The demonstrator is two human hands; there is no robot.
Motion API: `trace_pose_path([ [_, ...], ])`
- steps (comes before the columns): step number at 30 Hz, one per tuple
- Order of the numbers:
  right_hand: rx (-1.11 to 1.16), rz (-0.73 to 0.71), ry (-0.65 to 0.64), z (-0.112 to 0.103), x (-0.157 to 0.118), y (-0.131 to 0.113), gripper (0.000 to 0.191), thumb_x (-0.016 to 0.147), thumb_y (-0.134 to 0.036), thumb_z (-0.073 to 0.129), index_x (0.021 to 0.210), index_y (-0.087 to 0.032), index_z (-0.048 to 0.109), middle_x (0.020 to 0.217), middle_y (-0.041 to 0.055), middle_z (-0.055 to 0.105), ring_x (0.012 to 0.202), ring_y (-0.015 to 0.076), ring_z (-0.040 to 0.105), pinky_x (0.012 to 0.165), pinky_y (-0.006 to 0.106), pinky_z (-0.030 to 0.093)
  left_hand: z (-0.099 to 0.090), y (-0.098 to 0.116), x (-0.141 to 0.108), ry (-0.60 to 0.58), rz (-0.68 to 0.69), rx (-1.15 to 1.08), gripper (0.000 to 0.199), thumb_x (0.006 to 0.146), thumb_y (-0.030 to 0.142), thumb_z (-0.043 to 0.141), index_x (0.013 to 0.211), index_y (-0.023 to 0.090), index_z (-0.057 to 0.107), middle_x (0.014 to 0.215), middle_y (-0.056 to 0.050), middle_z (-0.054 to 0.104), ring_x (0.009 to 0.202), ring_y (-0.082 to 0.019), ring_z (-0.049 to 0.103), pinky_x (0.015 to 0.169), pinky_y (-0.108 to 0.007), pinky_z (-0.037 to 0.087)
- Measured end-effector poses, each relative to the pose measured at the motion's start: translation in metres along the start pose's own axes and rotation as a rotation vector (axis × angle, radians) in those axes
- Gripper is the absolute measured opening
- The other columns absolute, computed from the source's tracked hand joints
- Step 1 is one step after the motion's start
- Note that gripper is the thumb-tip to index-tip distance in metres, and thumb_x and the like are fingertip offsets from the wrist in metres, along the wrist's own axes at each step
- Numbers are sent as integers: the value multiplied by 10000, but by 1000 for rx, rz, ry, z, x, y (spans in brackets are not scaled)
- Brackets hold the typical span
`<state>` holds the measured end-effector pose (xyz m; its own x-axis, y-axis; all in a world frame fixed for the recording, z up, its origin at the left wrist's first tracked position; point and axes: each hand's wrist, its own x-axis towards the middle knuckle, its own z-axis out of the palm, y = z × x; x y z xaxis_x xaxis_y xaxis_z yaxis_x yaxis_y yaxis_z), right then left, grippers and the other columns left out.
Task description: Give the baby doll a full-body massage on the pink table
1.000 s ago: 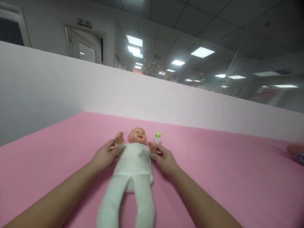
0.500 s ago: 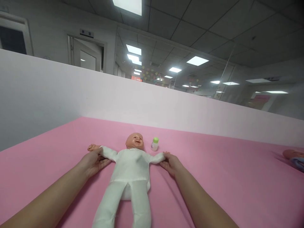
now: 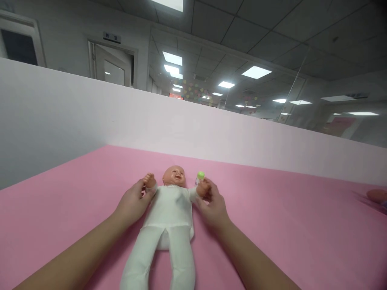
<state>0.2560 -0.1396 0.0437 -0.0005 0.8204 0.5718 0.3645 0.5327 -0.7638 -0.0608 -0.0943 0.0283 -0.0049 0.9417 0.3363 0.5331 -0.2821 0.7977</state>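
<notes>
A baby doll [image 3: 169,207] with a white cloth body lies on its back on the pink surface [image 3: 272,225], head away from me and legs toward me. My left hand [image 3: 133,203] is closed around the doll's arm on the left, near the wrist, and the doll's small hand sticks up above my fingers. On the other side my right hand [image 3: 214,205] grips the doll's other arm by its wrist. Both doll arms are bent up close to its body. Just behind my right hand stands a small bottle [image 3: 200,176] with a green cap, its lower part hidden.
A white wall panel [image 3: 187,129] runs along the back and left of the pink surface. At the far right edge lies part of another doll-like thing [image 3: 377,195], cut off by the frame. Beyond the panel are a door [image 3: 113,66] and glass.
Both my hands have moved inward and up, bringing the doll's outstretched arms in toward its body. The bottle is now partly covered by the doll's hand and mine.
</notes>
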Motion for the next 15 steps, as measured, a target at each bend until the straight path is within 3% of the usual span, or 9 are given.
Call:
trace_pose_path([
  [4,-332,-337,-319,11,-9,-14,508,884,-112,648,1359,-290,646,1285,45,736,1152,255,703,1032,430,572,2,10,-8,-77,226,301,459,1025,512,513,1414,287,608,1399,-80,665,1193,-306,657,978,-422,516],
  [7,-437,-531,-403,16,-9,-16,479,905,-83,608,1343,-266,669,1285,58,734,1171,250,677,1048,425,546,3,9,-8,-94,311,462,481,1047,510,477,1454,292,611,1408,-90,654,1212,-308,641,978,-422,513],
  [12,-550,-617,-426,18,-9,-17,365,982,-144,603,1311,-266,704,1270,79,723,1152,249,652,1042,424,535,10,6,-9,-134,464,703,495,1047,327,487,1535,316,573,1440,-138,619,1289,-344,593,1064,-480,451],
  [15,-572,-617,-453,19,-9,-19,354,991,-157,602,1309,-271,708,1302,77,715,1173,262,637,1069,444,517,13,9,-10,-169,511,731,503,1013,263,531,1502,362,601,1416,-125,627,1292,-342,584,1088,-491,425],
])
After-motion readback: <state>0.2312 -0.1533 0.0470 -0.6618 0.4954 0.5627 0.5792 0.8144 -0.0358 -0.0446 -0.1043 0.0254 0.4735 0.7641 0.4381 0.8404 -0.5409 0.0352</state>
